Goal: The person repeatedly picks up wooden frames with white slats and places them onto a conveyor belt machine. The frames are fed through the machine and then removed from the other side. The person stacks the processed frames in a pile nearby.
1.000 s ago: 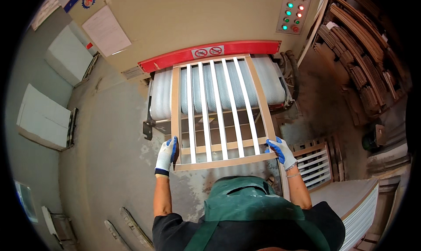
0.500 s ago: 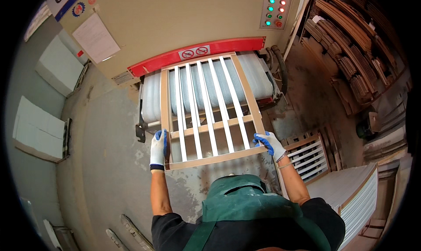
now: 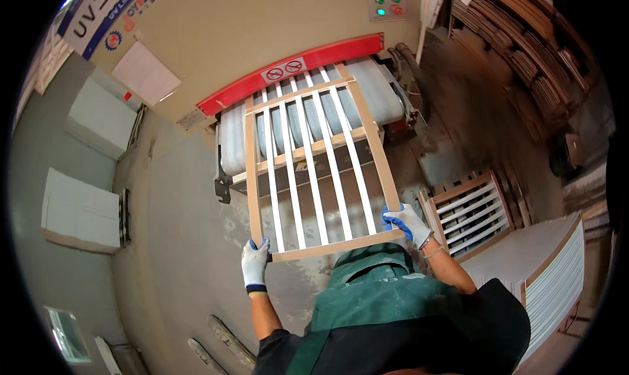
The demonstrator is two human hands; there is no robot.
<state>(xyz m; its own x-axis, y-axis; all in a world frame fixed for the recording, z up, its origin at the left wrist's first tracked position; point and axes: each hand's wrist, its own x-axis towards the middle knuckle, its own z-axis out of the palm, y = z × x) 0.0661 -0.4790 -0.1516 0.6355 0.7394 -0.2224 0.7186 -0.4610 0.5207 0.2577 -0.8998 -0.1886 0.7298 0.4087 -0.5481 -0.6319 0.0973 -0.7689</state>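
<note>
A slatted frame with light brown edges and white slats spans from my hands to the conveyor belt. My left hand, in a white glove with blue fingers, is closed on its near left corner. Gloved the same way, my right hand grips the near right corner. The frame's far end lies over the rollers, just short of the red guard bar. Beyond that end, the slats and brown edge of another slatted frame show, partly hidden under the bar.
Behind the bar stands a beige machine with a lit button panel. More slatted frames and a white stack are at my right. Brown strips fill a rack at far right. White stacks line the left wall.
Both hands have drawn the slatted frame toward me, off more of the belt and away from the red bar. Another frame's end now shows behind it. My view has shifted.
</note>
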